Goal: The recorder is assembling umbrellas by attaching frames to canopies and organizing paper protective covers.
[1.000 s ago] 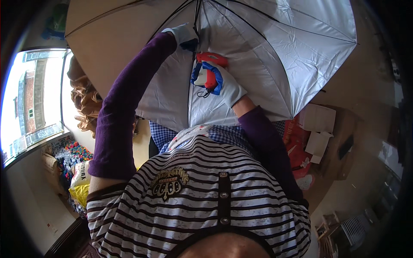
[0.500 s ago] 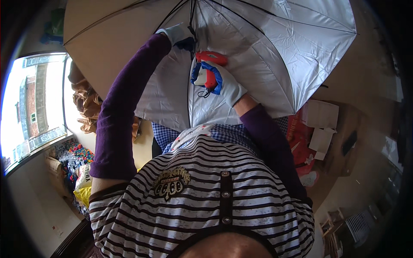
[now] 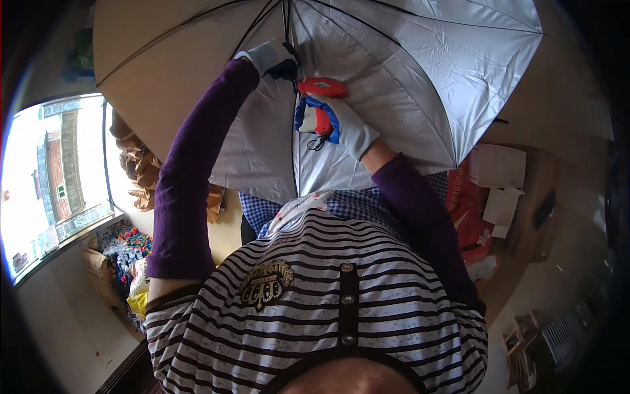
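A spread umbrella (image 3: 380, 92) with a silver lining and black ribs fills the space before me, its inside toward me. My left hand (image 3: 266, 60), in a white glove with dark blue fingers, is closed at a thin black rib near the middle of the canopy; its fingertips are partly hidden. My right hand (image 3: 351, 128), gloved in white and blue, wraps round a red-and-white handheld piece (image 3: 322, 121) with a black wrist cord dangling from it. A red part with an oval opening (image 3: 323, 87) sticks out beyond that hand; whether it belongs to the same piece I cannot tell.
Blue checked cloth (image 3: 259, 210) covers my lap under the canopy's near edge. On the left are a bright window (image 3: 59, 177), crumpled brown paper (image 3: 134, 164) and a heap of coloured bundles (image 3: 125, 249). Cardboard (image 3: 499, 167) and a red bag (image 3: 467, 217) lie at right.
Both hands keep their grips in almost the same places. The view has shifted slightly, and the umbrella's ribs sit at a slightly different slant.
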A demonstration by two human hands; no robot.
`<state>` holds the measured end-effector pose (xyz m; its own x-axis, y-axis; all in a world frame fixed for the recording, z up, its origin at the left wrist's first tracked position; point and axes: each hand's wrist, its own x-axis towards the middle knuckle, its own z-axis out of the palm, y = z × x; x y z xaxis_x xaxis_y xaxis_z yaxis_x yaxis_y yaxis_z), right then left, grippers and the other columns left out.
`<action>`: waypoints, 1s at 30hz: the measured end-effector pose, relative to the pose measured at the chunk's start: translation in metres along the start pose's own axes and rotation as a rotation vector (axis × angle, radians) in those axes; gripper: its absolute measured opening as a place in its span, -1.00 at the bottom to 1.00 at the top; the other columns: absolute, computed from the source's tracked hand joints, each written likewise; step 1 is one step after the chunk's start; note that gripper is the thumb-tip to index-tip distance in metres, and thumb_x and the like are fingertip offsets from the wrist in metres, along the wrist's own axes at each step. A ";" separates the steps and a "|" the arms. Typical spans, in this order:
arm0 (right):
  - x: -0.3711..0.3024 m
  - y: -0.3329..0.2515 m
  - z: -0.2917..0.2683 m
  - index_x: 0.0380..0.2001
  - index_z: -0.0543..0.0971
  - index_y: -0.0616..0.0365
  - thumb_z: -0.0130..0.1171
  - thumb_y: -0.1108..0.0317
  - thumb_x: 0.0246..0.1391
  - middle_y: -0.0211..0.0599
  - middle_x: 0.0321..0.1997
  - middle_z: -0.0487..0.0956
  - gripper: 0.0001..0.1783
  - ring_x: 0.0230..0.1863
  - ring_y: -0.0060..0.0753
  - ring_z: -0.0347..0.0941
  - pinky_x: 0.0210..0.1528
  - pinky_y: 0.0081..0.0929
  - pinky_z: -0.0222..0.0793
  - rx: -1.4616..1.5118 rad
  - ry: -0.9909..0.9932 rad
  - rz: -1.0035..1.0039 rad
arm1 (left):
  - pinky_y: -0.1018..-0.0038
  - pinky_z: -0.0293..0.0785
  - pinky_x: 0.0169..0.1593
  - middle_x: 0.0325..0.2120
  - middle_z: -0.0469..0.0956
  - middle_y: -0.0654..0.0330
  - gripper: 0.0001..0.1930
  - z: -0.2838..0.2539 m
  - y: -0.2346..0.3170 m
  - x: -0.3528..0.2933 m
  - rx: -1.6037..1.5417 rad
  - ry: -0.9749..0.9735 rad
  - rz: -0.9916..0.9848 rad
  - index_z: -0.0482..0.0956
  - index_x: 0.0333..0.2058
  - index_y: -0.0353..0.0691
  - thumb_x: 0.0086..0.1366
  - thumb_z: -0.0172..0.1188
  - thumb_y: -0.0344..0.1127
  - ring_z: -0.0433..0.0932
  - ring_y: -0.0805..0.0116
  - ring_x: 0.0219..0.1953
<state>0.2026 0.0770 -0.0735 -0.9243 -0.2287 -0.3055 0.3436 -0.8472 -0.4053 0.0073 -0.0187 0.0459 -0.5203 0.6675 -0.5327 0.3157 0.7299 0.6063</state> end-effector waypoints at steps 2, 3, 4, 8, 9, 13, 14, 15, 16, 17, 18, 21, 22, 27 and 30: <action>0.001 0.001 0.000 -0.08 0.47 0.15 0.13 0.13 0.15 -0.36 -0.19 0.59 -0.62 -0.16 -0.44 0.53 -0.07 -0.48 0.45 -0.054 0.062 -0.008 | 0.52 0.48 -0.56 -0.60 0.60 0.14 -0.85 -0.001 -0.002 0.002 -0.057 0.010 0.025 0.62 -0.43 -0.32 0.16 0.10 -0.39 0.57 0.43 -0.58; 0.002 0.001 0.000 -0.09 0.50 0.13 0.12 0.15 0.16 -0.37 -0.22 0.59 -0.66 -0.19 -0.47 0.54 -0.10 -0.51 0.47 -0.106 0.127 -0.013 | 0.51 0.48 -0.54 -0.58 0.61 0.12 -0.85 0.001 -0.002 0.004 0.223 -0.009 0.207 0.63 -0.42 -0.31 0.15 0.11 -0.39 0.58 0.40 -0.57; 0.003 -0.001 0.000 -0.11 0.53 0.12 0.10 0.16 0.18 -0.39 -0.25 0.60 -0.69 -0.21 -0.49 0.56 -0.14 -0.54 0.48 -0.161 0.193 -0.021 | 0.50 0.48 -0.53 -0.56 0.62 0.10 -0.85 0.001 0.000 0.008 0.505 -0.028 0.390 0.64 -0.41 -0.29 0.15 0.11 -0.39 0.59 0.38 -0.55; 0.012 -0.008 0.003 -0.13 0.53 0.14 0.11 0.18 0.17 -0.38 -0.27 0.60 -0.70 -0.20 -0.45 0.56 -0.17 -0.53 0.48 0.178 -0.225 0.121 | 0.44 0.51 -0.46 -0.48 0.62 0.06 -0.85 -0.002 -0.004 0.013 0.381 0.131 0.118 0.66 -0.39 -0.24 0.10 0.14 -0.38 0.61 0.25 -0.50; 0.010 -0.015 0.003 -0.13 0.53 0.14 0.11 0.18 0.17 -0.38 -0.27 0.60 -0.70 -0.20 -0.45 0.56 -0.17 -0.53 0.48 0.167 -0.213 0.118 | 0.41 0.52 -0.44 -0.45 0.62 0.05 -0.85 0.000 -0.005 0.014 0.164 0.203 -0.104 0.66 -0.38 -0.22 0.09 0.15 -0.37 0.62 0.19 -0.48; 0.014 -0.038 0.036 -0.14 0.53 0.17 0.16 0.21 0.14 -0.36 -0.28 0.61 -0.70 -0.20 -0.39 0.57 -0.18 -0.49 0.49 -0.109 0.157 -0.023 | 0.24 0.51 -0.15 -0.27 0.60 -0.06 -0.74 -0.074 -0.038 0.014 1.287 0.126 0.153 0.67 -0.37 -0.22 0.05 0.22 -0.17 0.58 0.08 -0.19; 0.015 -0.049 0.042 -0.15 0.53 0.17 0.18 0.23 0.12 -0.37 -0.29 0.60 -0.70 -0.22 -0.42 0.56 -0.20 -0.49 0.48 -0.158 0.140 -0.097 | 0.24 0.51 -0.15 -0.27 0.60 -0.06 -0.74 -0.082 -0.043 0.011 1.281 0.132 0.137 0.67 -0.37 -0.22 0.05 0.22 -0.17 0.58 0.08 -0.19; 0.014 -0.061 0.047 -0.15 0.53 0.18 0.20 0.25 0.10 -0.38 -0.31 0.60 -0.70 -0.25 -0.45 0.55 -0.22 -0.49 0.47 -0.206 0.119 -0.169 | 0.23 0.49 -0.10 -0.26 0.59 -0.05 -0.70 -0.088 -0.049 0.007 1.210 0.204 0.026 0.65 -0.31 -0.22 0.06 0.22 -0.15 0.57 0.07 -0.17; 0.014 -0.074 0.049 -0.15 0.53 0.18 0.22 0.26 0.08 -0.39 -0.32 0.59 -0.70 -0.27 -0.48 0.54 -0.24 -0.50 0.46 -0.250 0.100 -0.251 | 0.23 0.48 -0.06 -0.25 0.59 -0.05 -0.67 -0.095 -0.052 0.003 1.141 0.276 -0.075 0.63 -0.25 -0.22 0.07 0.21 -0.12 0.56 0.06 -0.15; 0.014 -0.084 0.048 -0.15 0.53 0.18 0.23 0.28 0.06 -0.40 -0.34 0.59 -0.69 -0.29 -0.51 0.53 -0.26 -0.50 0.45 -0.290 0.084 -0.333 | 0.23 0.46 -0.01 -0.23 0.59 -0.05 -0.62 -0.099 -0.052 -0.002 1.071 0.343 -0.172 0.61 -0.20 -0.21 0.08 0.20 -0.10 0.55 0.05 -0.12; 0.012 -0.089 0.048 -0.15 0.53 0.18 0.25 0.30 0.04 -0.41 -0.35 0.58 -0.69 -0.32 -0.54 0.52 -0.28 -0.50 0.44 -0.328 0.067 -0.415 | 0.23 0.46 -0.01 -0.23 0.59 -0.05 -0.62 -0.093 -0.056 -0.009 1.072 0.345 -0.182 0.61 -0.20 -0.21 0.08 0.20 -0.10 0.55 0.05 -0.12; -0.005 -0.095 0.013 -0.17 0.54 0.18 0.25 0.34 0.03 -0.45 -0.37 0.57 -0.72 -0.34 -0.60 0.49 -0.29 -0.54 0.42 -0.621 0.231 -0.604 | 0.19 0.46 0.00 -0.01 0.42 -0.07 -0.38 -0.028 -0.032 -0.025 0.799 0.732 -0.203 0.41 0.02 -0.24 0.06 0.24 0.04 0.53 -0.05 -0.09; -0.006 -0.092 0.004 -0.19 0.55 0.18 0.24 0.36 0.02 -0.48 -0.37 0.57 -0.73 -0.36 -0.63 0.48 -0.29 -0.56 0.41 -0.770 0.309 -0.692 | 0.17 0.46 -0.01 0.08 0.34 -0.08 -0.30 -0.008 -0.022 -0.031 0.892 0.781 -0.125 0.35 0.05 -0.26 0.05 0.25 0.10 0.52 -0.08 -0.06; -0.014 -0.082 -0.004 -0.26 0.56 0.18 0.23 0.40 0.02 -0.51 -0.41 0.55 -0.81 -0.42 -0.68 0.43 -0.35 -0.58 0.37 -0.833 0.301 -0.847 | 0.12 0.45 0.00 0.17 0.20 -0.05 -0.26 0.034 0.056 -0.057 0.519 0.704 -0.281 0.36 0.01 -0.27 0.02 0.25 0.21 0.51 -0.11 -0.04; -0.021 -0.092 0.003 -0.29 0.56 0.19 0.22 0.42 0.01 -0.53 -0.43 0.54 -0.84 -0.46 -0.69 0.41 -0.41 -0.57 0.35 -0.983 0.250 -0.903 | 0.15 0.43 0.02 0.11 0.31 -0.05 -0.26 0.036 0.060 -0.057 0.563 0.788 -0.294 0.38 0.01 -0.26 0.03 0.23 0.23 0.52 -0.09 -0.04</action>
<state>0.1898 0.1579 -0.0270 -0.8698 0.4009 0.2876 -0.2885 0.0597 -0.9556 0.0848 -0.0079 0.0910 -0.9490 0.3116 0.0490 0.3135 0.9488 0.0386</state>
